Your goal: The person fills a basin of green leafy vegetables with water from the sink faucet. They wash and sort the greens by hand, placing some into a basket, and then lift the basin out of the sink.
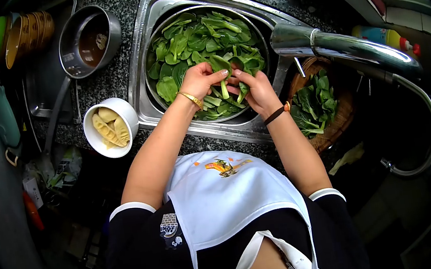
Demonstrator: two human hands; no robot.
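A large round metal basin (pixel 261 37) stands in the sink, heaped with leafy greens (pixel 198 37). Over its near side my left hand (pixel 201 82) is closed, pinching a green leaf with a pale stalk (pixel 222 72) between thumb and fingers. My right hand (pixel 256 91) faces it, fingers curled round another leafy stalk (pixel 243 91). The two hands are close together, just above the heap. Some of the right fingers are hidden behind the leaves.
The chrome faucet (pixel 345 51) reaches in from the right above a wicker basket (pixel 345 118) of greens. Left of the sink (pixel 141 98) are a saucepan (pixel 116 34) with brown liquid and a white bowl (pixel 129 113) of dumplings. Stacked yellow bowls (pixel 28 36) sit farther left.
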